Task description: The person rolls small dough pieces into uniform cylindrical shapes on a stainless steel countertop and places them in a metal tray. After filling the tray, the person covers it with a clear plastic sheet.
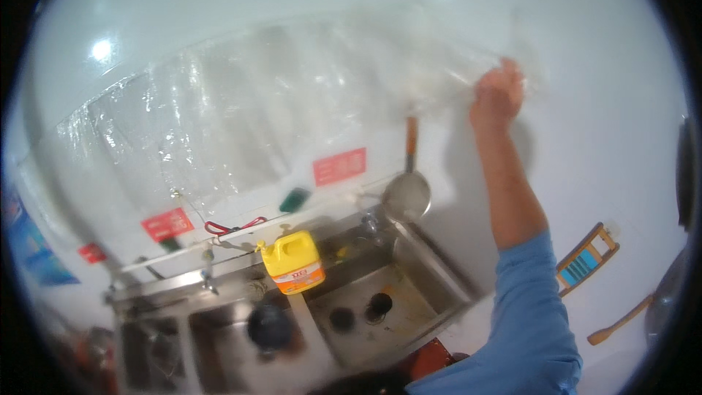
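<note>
My right hand is raised against the white wall, its fingers closed at the right end of a clear plastic sheet. The sheet spreads wrinkled and shiny across the wall to the left, and its part near my hand is blurred. Just below the sheet's right end hangs a round-headed ladle or strainer with a wooden handle. Out of view is my left hand. Before me stands a stainless steel sink with several basins, and a yellow plastic jug with an orange label sits behind them.
Red signs with writing are on the wall. Scissors with red handles and a green scouring pad are near a white pipe. Faucets stick out over the basins. At right are a wooden-framed grater-like tool and a wooden handle.
</note>
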A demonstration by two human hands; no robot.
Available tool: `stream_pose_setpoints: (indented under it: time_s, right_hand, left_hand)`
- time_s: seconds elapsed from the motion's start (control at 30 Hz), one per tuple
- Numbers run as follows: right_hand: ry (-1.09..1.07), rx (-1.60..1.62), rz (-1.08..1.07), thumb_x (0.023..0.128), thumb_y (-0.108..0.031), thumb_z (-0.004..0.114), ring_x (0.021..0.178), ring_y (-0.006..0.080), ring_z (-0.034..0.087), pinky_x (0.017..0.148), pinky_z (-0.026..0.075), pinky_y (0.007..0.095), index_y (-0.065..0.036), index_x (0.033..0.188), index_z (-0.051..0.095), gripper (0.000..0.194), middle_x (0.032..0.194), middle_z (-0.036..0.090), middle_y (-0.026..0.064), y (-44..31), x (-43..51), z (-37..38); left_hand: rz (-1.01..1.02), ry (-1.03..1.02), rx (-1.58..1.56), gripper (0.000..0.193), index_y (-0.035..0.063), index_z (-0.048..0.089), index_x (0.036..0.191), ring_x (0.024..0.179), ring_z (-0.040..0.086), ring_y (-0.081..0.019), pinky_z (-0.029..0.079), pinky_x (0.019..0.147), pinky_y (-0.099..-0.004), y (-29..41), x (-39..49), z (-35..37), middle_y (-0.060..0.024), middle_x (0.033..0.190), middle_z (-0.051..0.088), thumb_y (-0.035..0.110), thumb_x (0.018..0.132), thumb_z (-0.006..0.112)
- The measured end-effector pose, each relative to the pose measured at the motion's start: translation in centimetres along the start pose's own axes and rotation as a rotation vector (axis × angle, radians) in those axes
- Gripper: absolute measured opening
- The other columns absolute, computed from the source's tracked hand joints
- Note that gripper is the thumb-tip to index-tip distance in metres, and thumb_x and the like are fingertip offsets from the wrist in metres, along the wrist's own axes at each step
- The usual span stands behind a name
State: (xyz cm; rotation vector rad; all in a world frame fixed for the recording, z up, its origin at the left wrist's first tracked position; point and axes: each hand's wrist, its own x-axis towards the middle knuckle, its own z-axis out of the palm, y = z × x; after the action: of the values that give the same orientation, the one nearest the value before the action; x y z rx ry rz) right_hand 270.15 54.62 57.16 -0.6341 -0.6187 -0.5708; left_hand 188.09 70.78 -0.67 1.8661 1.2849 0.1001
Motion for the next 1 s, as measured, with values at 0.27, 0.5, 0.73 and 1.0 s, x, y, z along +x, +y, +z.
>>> stream_pose_setpoints:
  time_s: [0.27,0.5,0.73,1.0]
  right_hand:
    - [-0.342,0.425,0.256,0.117,-0.028,0.056,0.066,0.0081,0.047,0.053,0.041,0.0282,-0.013,0.116,0.061,0.016,0.080,0.052,-0.0041,-13.0,-11.5,-6.7]
    - [-1.544,0.377,0.789,0.111,-0.016,0.065,0.115,0.0363,0.073,0.101,0.055,0.0492,-0.004,0.135,0.068,0.027,0.121,0.073,0.0218,-12.5,-33.4,-5.4]
    - [-1.725,0.667,0.687,0.096,-0.012,0.080,0.133,0.0430,0.064,0.111,0.050,0.0533,-0.007,0.144,0.064,0.050,0.143,0.066,0.0192,-18.3,-52.2,-0.1]
    - [-1.775,-0.038,-0.023,0.086,-0.017,0.085,0.131,0.0394,0.066,0.114,0.048,0.0562,-0.014,0.142,0.067,0.058,0.142,0.070,0.0162,-25.9,-68.8,8.0]
  left_hand:
    - [0.317,0.010,-0.542,0.022,0.0001,0.073,0.126,0.107,0.073,-0.0182,0.059,0.096,-0.0371,23.7,6.4,-2.7,-0.0096,0.116,0.078,0.011,0.108,0.069]
    - [0.349,-0.581,-1.055,0.097,-0.0017,0.040,0.165,0.133,0.066,-0.0325,0.052,0.115,-0.0459,40.6,2.8,-2.4,-0.0220,0.144,0.069,0.070,0.104,0.066]
    - [0.145,0.071,-0.867,0.060,0.0042,0.051,0.163,0.120,0.063,-0.0134,0.049,0.107,-0.0305,30.7,-7.2,-9.7,-0.0072,0.135,0.070,0.026,0.110,0.067]
    - [0.124,0.827,-1.056,0.037,0.0035,0.067,0.140,0.121,0.063,-0.0112,0.048,0.104,-0.0276,4.1,-33.9,-18.9,-0.0032,0.132,0.070,0.012,0.104,0.070]
